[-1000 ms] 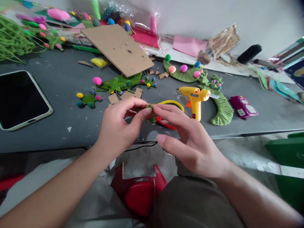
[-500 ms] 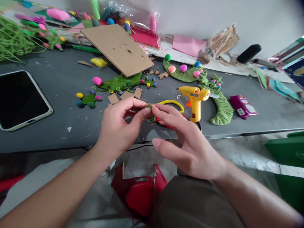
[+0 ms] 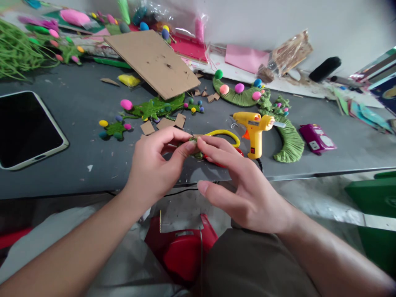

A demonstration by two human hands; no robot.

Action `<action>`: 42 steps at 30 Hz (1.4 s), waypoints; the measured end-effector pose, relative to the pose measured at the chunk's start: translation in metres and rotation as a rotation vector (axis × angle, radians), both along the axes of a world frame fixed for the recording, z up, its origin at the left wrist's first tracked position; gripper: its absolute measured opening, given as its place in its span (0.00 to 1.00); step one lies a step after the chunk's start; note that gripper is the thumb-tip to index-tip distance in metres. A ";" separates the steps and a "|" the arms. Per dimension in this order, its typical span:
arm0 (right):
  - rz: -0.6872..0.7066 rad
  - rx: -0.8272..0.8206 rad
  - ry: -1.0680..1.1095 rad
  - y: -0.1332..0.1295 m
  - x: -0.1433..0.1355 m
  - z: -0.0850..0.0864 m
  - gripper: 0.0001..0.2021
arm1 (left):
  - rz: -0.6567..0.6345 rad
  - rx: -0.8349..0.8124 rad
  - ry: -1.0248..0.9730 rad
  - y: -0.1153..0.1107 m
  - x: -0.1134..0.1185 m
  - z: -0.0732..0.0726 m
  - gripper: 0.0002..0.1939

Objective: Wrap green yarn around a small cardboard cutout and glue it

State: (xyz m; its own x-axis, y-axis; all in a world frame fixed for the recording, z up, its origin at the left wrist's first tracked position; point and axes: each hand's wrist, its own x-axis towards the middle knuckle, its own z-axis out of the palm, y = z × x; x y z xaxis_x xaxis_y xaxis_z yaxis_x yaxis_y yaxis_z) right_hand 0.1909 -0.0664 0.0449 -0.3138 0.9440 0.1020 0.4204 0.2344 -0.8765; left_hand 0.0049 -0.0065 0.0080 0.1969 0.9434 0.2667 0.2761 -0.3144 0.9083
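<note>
By the left hand [image 3: 154, 161], a small green piece [image 3: 198, 155] is pinched at the fingertips of the right hand [image 3: 255, 194], which is unclenched (its thumb is held well apart). Beyond the right hand, a yellow glue gun [image 3: 255, 132] is seen.

No lettering can be made out for certain. The yellow glue gun [image 3: 256, 134] bears a dark label [image 3: 253, 123] along its barrel, its print too small to read. On the purple packet [image 3: 321, 147] sit a small white square [image 3: 314, 145] with a dark mark, and a larger pale patch; neither is legible. A pale sticker [image 3: 185, 233] on the red stool [image 3: 185, 258] is likewise unreadable, and a faint round emblem [image 3: 392, 201] on the green bin [image 3: 368, 192] shows no clear sign.
</note>
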 end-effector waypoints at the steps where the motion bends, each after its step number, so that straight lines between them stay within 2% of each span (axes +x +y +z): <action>1: -0.002 -0.007 0.012 0.000 0.000 0.000 0.28 | -0.004 0.000 0.003 0.000 0.000 0.001 0.07; 4: -0.015 -0.069 0.095 0.004 0.003 0.001 0.28 | -0.020 -0.025 -0.033 0.001 -0.001 0.002 0.06; 8: -0.108 -0.218 0.250 0.015 0.012 0.004 0.17 | -0.053 -0.115 -0.113 0.002 -0.002 0.002 0.05; 11: -0.149 -0.296 0.315 0.021 0.017 0.003 0.15 | -0.072 -0.152 -0.130 0.003 -0.001 0.001 0.06; 17: -0.206 -0.218 0.265 0.021 0.014 0.003 0.10 | -0.073 -0.135 -0.095 0.005 -0.003 0.000 0.08; 20: -0.256 -0.179 0.193 0.021 0.015 0.005 0.13 | -0.094 -0.065 0.001 0.010 -0.015 0.003 0.10; 22: -0.266 -0.134 0.120 0.022 0.018 0.004 0.18 | -0.010 0.046 0.079 0.016 -0.027 0.005 0.10; 25: -0.233 -0.066 0.055 0.023 0.022 -0.001 0.22 | 0.095 0.046 0.133 0.026 -0.045 0.004 0.12; 27: -0.185 -0.043 0.022 0.025 0.023 -0.004 0.19 | 0.171 0.083 0.162 0.033 -0.054 0.001 0.11; 30: -0.110 -0.030 -0.009 0.026 0.022 -0.008 0.13 | 0.260 0.139 0.313 0.038 -0.062 -0.004 0.10; 34: -0.060 -0.023 -0.013 0.023 0.020 -0.009 0.09 | 0.303 0.350 0.497 0.030 -0.062 0.000 0.13; 37: -0.051 -0.006 -0.056 0.021 0.020 -0.008 0.08 | 0.306 0.533 0.454 0.015 -0.058 0.009 0.12; 40: -0.043 0.008 -0.079 0.020 0.020 -0.008 0.07 | 0.260 0.560 0.435 0.005 -0.057 0.013 0.11; 42: -0.040 0.009 -0.082 0.020 0.020 -0.008 0.07 | 0.277 0.502 0.419 0.005 -0.060 0.010 0.12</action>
